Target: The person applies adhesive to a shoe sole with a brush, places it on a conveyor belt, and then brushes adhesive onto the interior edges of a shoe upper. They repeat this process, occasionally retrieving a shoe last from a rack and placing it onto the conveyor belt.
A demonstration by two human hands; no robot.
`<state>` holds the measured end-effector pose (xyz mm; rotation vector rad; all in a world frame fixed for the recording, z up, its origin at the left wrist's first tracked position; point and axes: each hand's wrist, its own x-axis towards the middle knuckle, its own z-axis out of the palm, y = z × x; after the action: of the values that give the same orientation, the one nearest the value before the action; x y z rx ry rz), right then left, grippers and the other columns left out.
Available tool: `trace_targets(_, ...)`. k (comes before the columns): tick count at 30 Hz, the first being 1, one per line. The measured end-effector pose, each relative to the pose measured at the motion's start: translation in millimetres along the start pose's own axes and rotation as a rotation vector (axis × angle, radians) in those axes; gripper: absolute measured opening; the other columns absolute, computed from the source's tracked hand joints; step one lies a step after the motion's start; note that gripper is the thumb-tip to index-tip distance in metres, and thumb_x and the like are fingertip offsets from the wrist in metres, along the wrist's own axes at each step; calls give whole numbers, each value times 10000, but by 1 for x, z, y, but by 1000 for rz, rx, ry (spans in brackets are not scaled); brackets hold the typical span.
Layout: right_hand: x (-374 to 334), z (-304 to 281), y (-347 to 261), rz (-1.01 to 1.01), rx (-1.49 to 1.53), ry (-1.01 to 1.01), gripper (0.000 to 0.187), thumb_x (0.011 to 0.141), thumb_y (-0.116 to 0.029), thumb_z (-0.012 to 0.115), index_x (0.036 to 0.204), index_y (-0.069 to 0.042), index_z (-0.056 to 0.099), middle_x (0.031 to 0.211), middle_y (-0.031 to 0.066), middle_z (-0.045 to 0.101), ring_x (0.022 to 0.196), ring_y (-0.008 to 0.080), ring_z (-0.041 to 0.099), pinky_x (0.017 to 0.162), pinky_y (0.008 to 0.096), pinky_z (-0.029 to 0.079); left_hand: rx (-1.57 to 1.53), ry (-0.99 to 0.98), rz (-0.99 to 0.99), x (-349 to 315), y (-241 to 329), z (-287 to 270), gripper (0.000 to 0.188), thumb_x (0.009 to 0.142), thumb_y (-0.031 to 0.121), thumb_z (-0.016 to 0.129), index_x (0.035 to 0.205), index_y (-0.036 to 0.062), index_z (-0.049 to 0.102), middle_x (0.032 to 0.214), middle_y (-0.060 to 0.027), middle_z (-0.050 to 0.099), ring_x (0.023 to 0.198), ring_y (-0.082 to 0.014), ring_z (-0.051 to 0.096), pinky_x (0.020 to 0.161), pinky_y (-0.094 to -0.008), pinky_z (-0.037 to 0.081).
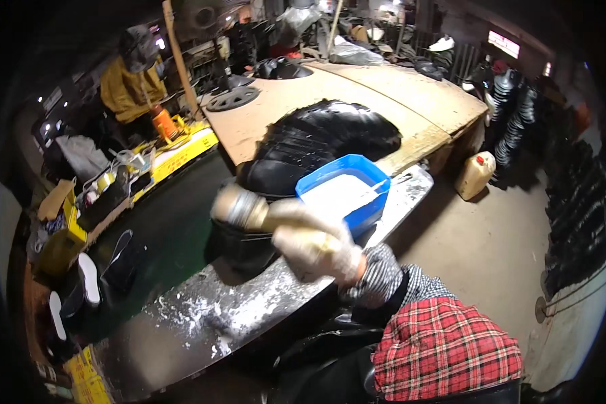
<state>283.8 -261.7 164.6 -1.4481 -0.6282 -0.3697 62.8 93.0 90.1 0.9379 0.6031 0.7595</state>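
My right hand [316,252], in a whitish glove, is closed around the handle of a thick brush with a brown head [230,204]; both are smeared by motion. The brush is above a black, dark-surfaced piece [239,246] at the near end of a curved row of overlapping black rubber-like pieces [323,138]. Just beyond the hand stands a blue tub [367,214] holding white liquid [337,194]. A white-coated stick [370,195] lies across the tub's right side. My left hand is out of view.
A white-spattered bench [236,310] runs along the front, with a wooden board table [424,108] behind. White-soled shoes [89,279] lie at left, near a yellow-edged shelf [185,153] with an orange bottle [163,121]. A pale jerrycan [476,175] stands on the floor at right.
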Motion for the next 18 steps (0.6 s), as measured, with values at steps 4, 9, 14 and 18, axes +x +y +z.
trace_targets(4,37,-78,-10,-245,-582,208,181,868,-190,722,902,-19,675,789,101,668,714,197,649,637,296,510,-183,-146,-104,-18,-15,32,608,878,525,592,1223,25,559,1073,-170,611,971,-296,606,890,-407,506)
trace_targets(9,38,-125,24,189,-875,-29,260,883,-314,680,812,-64,681,766,130,685,699,255,669,645,345,524,-455,-393,-384,-51,-41,74,617,864,528,614,1219,28,553,1056,-163,607,959,-294,600,888,-405,498)
trace_targets(14,20,-133,-1,75,-585,126,183,866,-210,710,847,-31,677,762,88,691,687,135,642,632,277,503,-700,-555,-784,-78,-66,31,626,851,531,637,1216,31,547,1038,-157,603,947,-293,594,885,-402,490)
trace_targets(18,4,-121,-19,65,-661,14,82,836,-108,668,837,-26,676,695,70,626,620,139,583,570,275,455,-408,-265,-788,-101,-68,-17,740,858,696,466,1094,14,629,973,-167,673,731,-284,663,605,-362,580)
